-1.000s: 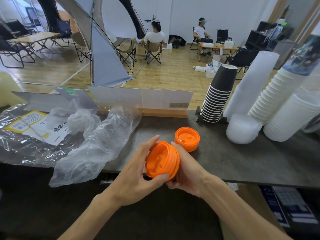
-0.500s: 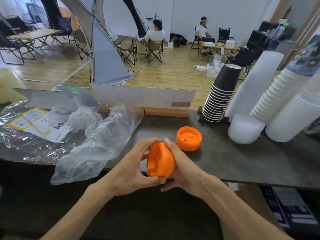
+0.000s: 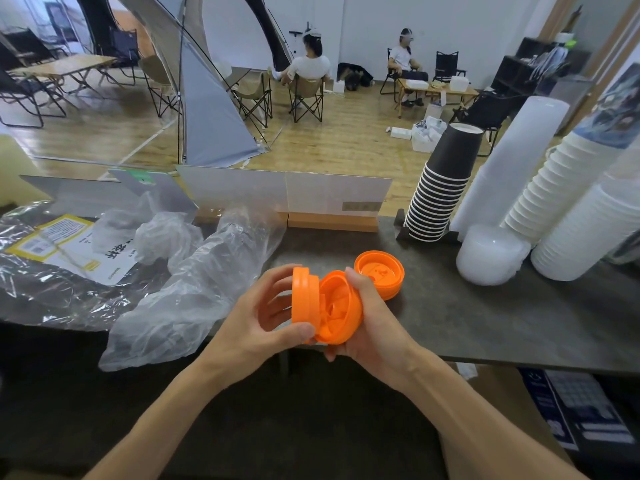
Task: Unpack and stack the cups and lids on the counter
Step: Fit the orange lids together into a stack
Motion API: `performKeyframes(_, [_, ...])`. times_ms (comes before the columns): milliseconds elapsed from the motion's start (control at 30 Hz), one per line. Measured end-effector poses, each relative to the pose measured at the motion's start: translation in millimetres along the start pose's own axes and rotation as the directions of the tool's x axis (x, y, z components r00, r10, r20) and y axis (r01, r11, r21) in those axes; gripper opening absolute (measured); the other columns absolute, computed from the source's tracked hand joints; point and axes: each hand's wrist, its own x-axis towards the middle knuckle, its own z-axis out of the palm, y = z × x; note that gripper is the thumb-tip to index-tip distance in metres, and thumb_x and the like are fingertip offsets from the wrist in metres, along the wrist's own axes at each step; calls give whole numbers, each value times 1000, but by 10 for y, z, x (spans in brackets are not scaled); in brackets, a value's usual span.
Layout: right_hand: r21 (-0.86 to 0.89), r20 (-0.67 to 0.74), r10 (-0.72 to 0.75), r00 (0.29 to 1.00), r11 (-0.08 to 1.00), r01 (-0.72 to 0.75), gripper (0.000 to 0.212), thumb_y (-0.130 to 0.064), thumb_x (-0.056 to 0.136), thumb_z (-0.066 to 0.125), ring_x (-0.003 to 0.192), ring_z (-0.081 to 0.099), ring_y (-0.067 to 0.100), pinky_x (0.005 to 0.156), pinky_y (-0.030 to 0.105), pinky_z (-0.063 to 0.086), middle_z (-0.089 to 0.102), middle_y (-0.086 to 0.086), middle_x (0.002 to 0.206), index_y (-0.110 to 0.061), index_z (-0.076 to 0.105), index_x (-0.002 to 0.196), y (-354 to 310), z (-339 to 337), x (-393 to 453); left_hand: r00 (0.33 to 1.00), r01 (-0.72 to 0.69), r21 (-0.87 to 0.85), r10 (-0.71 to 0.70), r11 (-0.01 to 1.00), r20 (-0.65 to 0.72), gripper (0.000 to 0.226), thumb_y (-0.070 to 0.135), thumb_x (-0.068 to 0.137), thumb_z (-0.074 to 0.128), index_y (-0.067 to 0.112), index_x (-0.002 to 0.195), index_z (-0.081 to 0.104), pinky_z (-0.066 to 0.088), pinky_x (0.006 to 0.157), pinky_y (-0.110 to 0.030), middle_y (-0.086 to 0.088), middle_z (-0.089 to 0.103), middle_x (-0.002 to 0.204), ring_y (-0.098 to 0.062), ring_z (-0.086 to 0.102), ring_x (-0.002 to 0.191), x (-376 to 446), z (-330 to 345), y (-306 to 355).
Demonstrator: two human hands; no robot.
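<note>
Since the earlier frame, the orange lids have been pulled apart: one lid [image 3: 305, 299] is pinched by the left hand [image 3: 258, 327], the rest [image 3: 337, 311] gripped by the right hand [image 3: 372, 327]. More lids [image 3: 380, 273] are stacked on the dark counter [image 3: 485, 317], near crumpled plastic [image 3: 194, 282].

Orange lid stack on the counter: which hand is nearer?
Right. The right hand sits just beside the lid stack, fingertips nearly at its rim; the left hand is farther off, beyond the held lids.

On the counter [image 3: 485, 317], plastic wrap [image 3: 194, 289] lies left, lids [image 3: 379, 273] centre, cup stacks [image 3: 440, 188] right.
</note>
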Motion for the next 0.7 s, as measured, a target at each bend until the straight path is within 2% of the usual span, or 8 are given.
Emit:
performKeyframes(67, [-39, -18, 11, 1000, 999, -11, 60, -69, 98, 30, 94, 69, 27, 73, 35, 46, 74, 14, 111, -25, 62, 124, 10, 4, 9, 999, 31, -39, -31, 999, 16, 87, 57, 66, 84, 30, 140, 45, 55, 88, -23, 17, 61, 130, -13, 61, 123, -17, -3, 12])
performKeyframes(133, [-61, -24, 10, 1000, 998, -12, 57, -69, 98, 30, 93, 69, 25, 73, 35, 46, 76, 10, 108, -31, 67, 118, 17, 13, 12, 999, 51, -59, -50, 997, 22, 85, 52, 68, 83, 29, 140, 45, 56, 86, -23, 17, 61, 129, -12, 62, 121, -23, -10, -3])
performKeyframes(233, [-52, -34, 11, 999, 999, -12, 56, -67, 98, 31, 87, 68, 26, 72, 36, 43, 77, 9, 96, -37, 77, 90, -5, 39, 0, 997, 79, -103, -78, 992, 21, 76, 39, 72, 78, 31, 141, 46, 57, 84, -29, 10, 62, 130, -19, 62, 121, -28, -38, -64])
performKeyframes(367, [-55, -30, 20, 999, 998, -22, 53, -67, 97, 32, 84, 69, 25, 71, 35, 43, 76, 14, 98, -30, 70, 98, -18, 39, 2, 996, 86, -135, -84, 987, 21, 76, 37, 73, 78, 31, 141, 45, 57, 84, -35, 6, 60, 131, -26, 61, 122, -31, -64, -93])
performKeyframes(467, [-64, -16, 30, 999, 997, -31, 54, -68, 98, 31, 89, 68, 28, 70, 35, 44, 74, 19, 106, -27, 66, 107, -18, 43, 10, 999, 32, -63, -31, 997, 22, 79, 31, 74, 81, 31, 143, 41, 56, 92, -34, 9, 58, 133, -22, 59, 126, -20, -51, -65])
performKeyframes(533, [-54, -8, 48, 999, 997, -48, 56, -68, 97, 31, 87, 67, 27, 68, 33, 44, 75, 17, 99, -26, 65, 111, -15, 40, 14, 1000, -5, 13, 4, 1000, 30, 85, 26, 75, 86, 32, 144, 38, 52, 101, -35, 11, 54, 136, -20, 55, 131, -15, -52, -57])
performKeyframes(600, [-27, 11, 67, 998, 997, -66, 60, -70, 97, 32, 82, 64, 25, 66, 33, 43, 72, 16, 96, -22, 65, 114, -19, 35, 16, 998, -51, 129, 45, 990, 50, 92, 21, 75, 90, 32, 147, 34, 46, 108, -31, 12, 51, 141, -16, 51, 135, -18, -58, -51])
performKeyframes(700, [9, 44, 85, 995, 996, -85, 64, -72, 95, 33, 86, 59, 27, 65, 33, 43, 68, 18, 103, -22, 68, 116, -16, 7, 30, 987, -151, 343, 126, 927, 94, 92, 26, 78, 87, 34, 151, 31, 43, 109, -26, 15, 42, 147, -13, 45, 138, -31, -34, -24])
